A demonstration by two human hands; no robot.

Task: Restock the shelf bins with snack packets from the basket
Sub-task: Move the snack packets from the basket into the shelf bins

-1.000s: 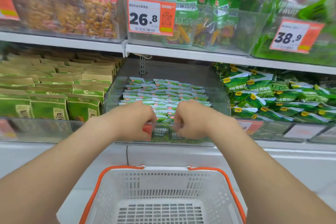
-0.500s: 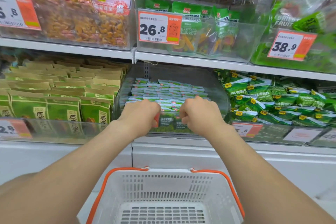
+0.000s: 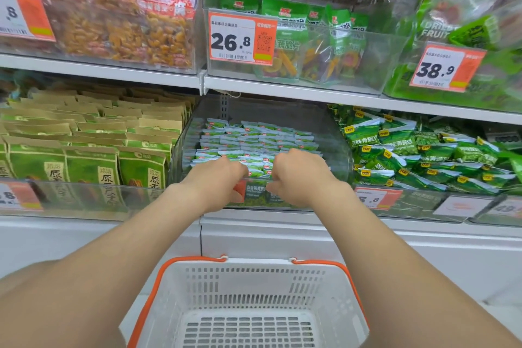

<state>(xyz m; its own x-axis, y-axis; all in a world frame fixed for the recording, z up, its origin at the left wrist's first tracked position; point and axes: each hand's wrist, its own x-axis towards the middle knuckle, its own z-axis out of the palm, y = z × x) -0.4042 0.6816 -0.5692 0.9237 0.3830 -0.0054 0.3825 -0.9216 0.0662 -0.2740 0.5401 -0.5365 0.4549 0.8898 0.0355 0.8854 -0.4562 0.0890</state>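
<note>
Shelf point(image 3: 285, 92): white boards, two levels, with clear bins side by side on each. I face the lower level.
Basket point(image 3: 254, 264): white plastic with orange handles point(image 3: 154, 288), right below my forearms and in front of the shelf's base. Its slotted floor and walls show.
Middle bin point(image 3: 337, 150): clear and deep, on the lower level, directly ahead of me. Its long axis runs front to back, and the front wall faces me.
Left neighbour: tall green and brown bags point(image 3: 90, 162), upright in rows with their faces toward me.
Right neighbour: a loose heap of green pea packets point(image 3: 418, 155), pointing every which way.
Left hand point(image 3: 214, 182): at the left half of the middle bin's front rim, back of the hand up. My fingers point(image 3: 238, 172) are curled down over the rim and grip it.
Right hand point(image 3: 302, 176): just beside the left one, not touching it. It is on the right half of the same rim, curled over it in the same grip.
Snack packets point(image 3: 254, 138): small, white and green, inside the middle bin behind my knuckles. They lie in overlapping rows from front to back. Each packet's long axis runs left to right, across the bin. The printing is too small for me to read.
Price tag point(image 3: 240, 39): orange and white, reading 26.8, on the bin above the middle one.
</note>
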